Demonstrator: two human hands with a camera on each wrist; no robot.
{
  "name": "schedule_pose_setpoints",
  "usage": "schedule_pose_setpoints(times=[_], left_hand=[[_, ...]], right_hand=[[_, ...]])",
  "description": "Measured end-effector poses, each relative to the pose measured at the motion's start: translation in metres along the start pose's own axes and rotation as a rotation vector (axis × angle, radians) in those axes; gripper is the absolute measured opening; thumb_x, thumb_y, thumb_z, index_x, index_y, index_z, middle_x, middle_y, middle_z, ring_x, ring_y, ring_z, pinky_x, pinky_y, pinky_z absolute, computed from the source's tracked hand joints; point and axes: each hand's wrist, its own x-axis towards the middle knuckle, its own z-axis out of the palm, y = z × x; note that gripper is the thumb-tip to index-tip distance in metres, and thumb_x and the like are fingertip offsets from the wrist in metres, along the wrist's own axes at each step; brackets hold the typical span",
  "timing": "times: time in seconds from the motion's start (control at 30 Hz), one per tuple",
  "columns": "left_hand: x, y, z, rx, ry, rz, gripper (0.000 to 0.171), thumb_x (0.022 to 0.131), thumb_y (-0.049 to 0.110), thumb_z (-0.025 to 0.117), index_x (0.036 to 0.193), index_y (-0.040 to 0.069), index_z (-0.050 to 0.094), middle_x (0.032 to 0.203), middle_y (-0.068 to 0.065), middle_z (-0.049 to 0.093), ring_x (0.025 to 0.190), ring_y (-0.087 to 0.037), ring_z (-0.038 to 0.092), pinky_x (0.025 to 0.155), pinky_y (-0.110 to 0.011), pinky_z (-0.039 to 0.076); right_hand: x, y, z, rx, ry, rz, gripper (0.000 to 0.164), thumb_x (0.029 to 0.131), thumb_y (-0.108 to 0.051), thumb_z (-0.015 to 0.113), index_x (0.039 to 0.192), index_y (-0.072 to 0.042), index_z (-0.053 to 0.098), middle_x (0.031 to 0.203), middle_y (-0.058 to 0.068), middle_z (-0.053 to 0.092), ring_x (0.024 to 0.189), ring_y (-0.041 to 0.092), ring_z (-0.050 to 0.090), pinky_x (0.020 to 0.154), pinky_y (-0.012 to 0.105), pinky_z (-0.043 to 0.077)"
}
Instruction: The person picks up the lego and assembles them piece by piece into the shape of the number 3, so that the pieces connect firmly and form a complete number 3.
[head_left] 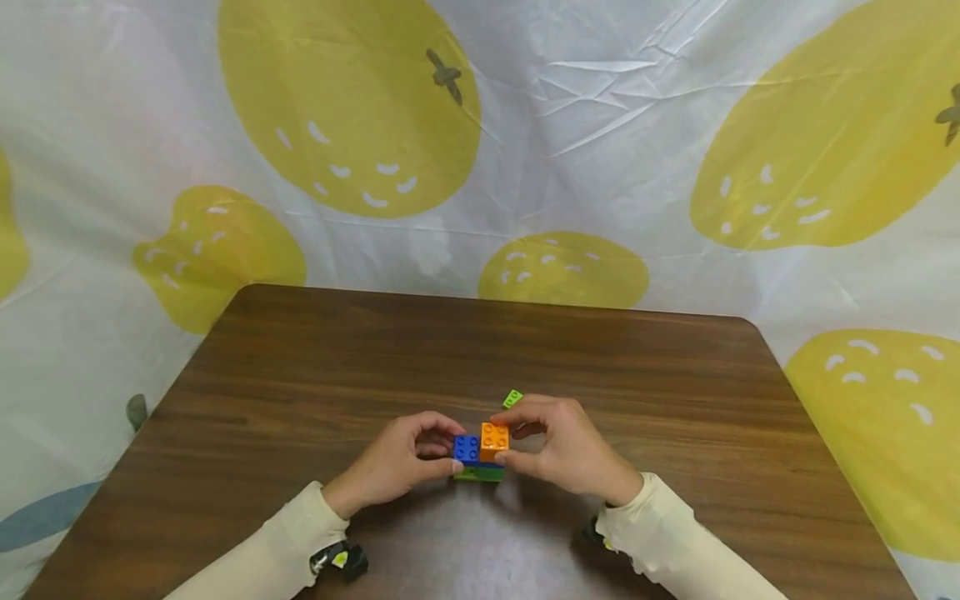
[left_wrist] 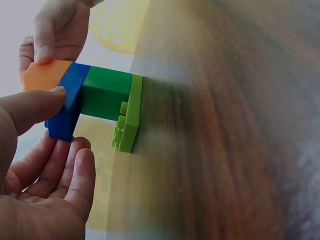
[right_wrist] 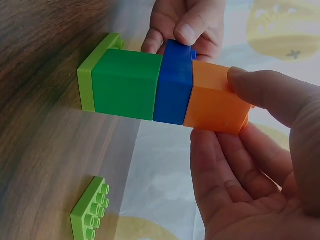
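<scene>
A small stack of building bricks stands on the table in front of the person. At its bottom is a flat lime-green brick (left_wrist: 132, 117), with a dark green brick (right_wrist: 125, 85) on one end. A blue brick (head_left: 466, 448) lies across the top of that, its other end overhanging. On the blue brick's right end sits an orange brick (head_left: 494, 440). The left hand (head_left: 405, 458) pinches the blue brick's overhanging end between thumb and fingers. With thumb and fingertips, the right hand (head_left: 558, 442) holds the orange brick by its sides.
A second flat lime-green brick (right_wrist: 92, 212) lies on the brown wooden table (head_left: 360, 358), just beyond the right hand. Behind the table hangs a white cloth (head_left: 577, 167) printed with yellow fruit.
</scene>
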Motion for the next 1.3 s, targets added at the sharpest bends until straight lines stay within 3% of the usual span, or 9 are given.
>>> schedule_pose_setpoints(times=[0.43, 0.87, 1.3], left_hand=[[-0.0007, 0.0005, 0.0006, 0.021, 0.006, 0.011, 0.037, 0.093, 0.017, 0.083, 0.125, 0.006, 0.069, 0.125, -0.013, 0.071, 0.109, -0.021, 0.072, 0.095, -0.03, 0.061], [-0.0003, 0.0022, 0.0005, 0.026, 0.008, 0.025, 0.037, 0.093, 0.017, 0.083, 0.125, 0.005, 0.069, 0.124, -0.012, 0.071, 0.108, -0.021, 0.071, 0.095, -0.031, 0.061], [-0.0006, 0.0018, 0.0011, 0.022, 0.013, 0.027, 0.037, 0.092, 0.016, 0.084, 0.123, 0.004, 0.07, 0.123, -0.013, 0.071, 0.106, -0.021, 0.071, 0.095, -0.031, 0.062]], right_hand=[[-0.0019, -0.0005, 0.0018, 0.064, 0.018, 0.027, 0.036, 0.084, -0.016, 0.091, 0.117, -0.01, 0.078, 0.109, -0.002, 0.076, 0.092, 0.009, 0.073, 0.083, 0.039, 0.066], [-0.0022, 0.0012, -0.0005, 0.101, 0.052, 0.007, 0.031, 0.088, -0.018, 0.087, 0.116, -0.009, 0.079, 0.11, 0.0, 0.077, 0.093, 0.011, 0.073, 0.082, 0.032, 0.065], [-0.0055, 0.0051, -0.0077, 0.091, 0.086, 0.014, 0.024, 0.092, -0.017, 0.083, 0.115, -0.013, 0.078, 0.109, 0.0, 0.078, 0.097, 0.015, 0.075, 0.082, 0.036, 0.065]])
